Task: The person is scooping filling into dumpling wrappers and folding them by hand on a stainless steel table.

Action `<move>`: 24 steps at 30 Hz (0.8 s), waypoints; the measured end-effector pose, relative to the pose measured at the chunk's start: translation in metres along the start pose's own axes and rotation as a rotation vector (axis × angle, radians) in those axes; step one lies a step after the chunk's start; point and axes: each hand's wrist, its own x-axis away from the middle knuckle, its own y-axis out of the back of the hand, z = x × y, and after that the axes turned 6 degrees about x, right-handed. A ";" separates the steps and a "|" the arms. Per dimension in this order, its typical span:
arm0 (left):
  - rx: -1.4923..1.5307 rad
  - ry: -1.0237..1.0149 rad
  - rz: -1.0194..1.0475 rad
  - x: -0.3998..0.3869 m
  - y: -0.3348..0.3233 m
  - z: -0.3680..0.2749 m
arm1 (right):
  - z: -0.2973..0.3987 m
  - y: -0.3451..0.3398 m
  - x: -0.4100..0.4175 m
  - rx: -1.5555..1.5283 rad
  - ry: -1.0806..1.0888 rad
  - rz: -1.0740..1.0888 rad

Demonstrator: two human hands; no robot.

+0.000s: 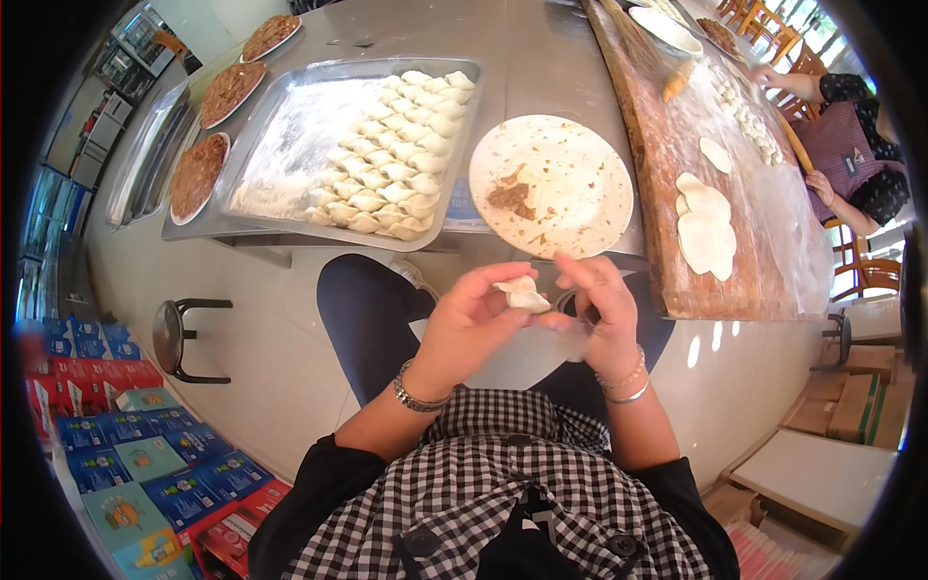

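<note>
My left hand (471, 312) pinches a folded dumpling (523, 296) between thumb and fingers, above my lap. Close by on its right is my right hand (605, 308), fingers spread and thumb near the dumpling's edge. A pale blur shows below that palm; I cannot tell whether it is a tool in the hand. Just beyond the hands, a round white plate (580, 196) carries smears and crumbs of brown filling. To its left, a floured metal tray (304, 130) holds rows of shaped dumplings (395, 170) along its right side.
Plates of meat filling (199, 174) line the tray's left. On the floured wooden board (652, 239) lie flat dough wrappers (705, 225), small dough pieces (747, 119) and a bowl (667, 32). Across it, a co-worker (844, 152) handles a rolling pin (795, 145). A stool (170, 337) and cartons (145, 449) stand left.
</note>
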 end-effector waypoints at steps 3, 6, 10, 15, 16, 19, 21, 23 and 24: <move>0.099 0.020 -0.032 -0.002 0.000 0.002 | -0.019 -0.009 0.004 -0.059 0.121 0.000; 0.075 -0.018 -0.041 0.001 0.000 0.010 | -0.017 -0.011 0.005 -0.046 0.159 -0.030; 0.011 -0.049 0.008 -0.002 -0.003 0.012 | -0.016 -0.012 0.003 -0.011 0.198 -0.099; -0.190 0.013 -0.004 0.002 0.001 -0.003 | -0.018 -0.015 0.003 0.269 0.413 -0.231; -0.367 -0.002 0.012 0.001 0.002 -0.008 | -0.024 -0.015 -0.003 0.247 0.463 -0.189; -0.610 0.016 0.008 -0.007 0.012 -0.030 | -0.019 -0.007 -0.008 0.105 0.293 -0.083; -0.486 -0.001 -0.037 -0.017 0.033 -0.050 | -0.025 -0.002 0.001 -0.010 0.073 -0.012; -0.685 -0.131 -0.175 -0.037 0.060 -0.090 | -0.049 0.005 0.007 -0.031 0.177 0.044; -0.869 -0.126 -0.247 -0.051 0.078 -0.114 | -0.051 0.004 0.008 0.043 0.134 0.051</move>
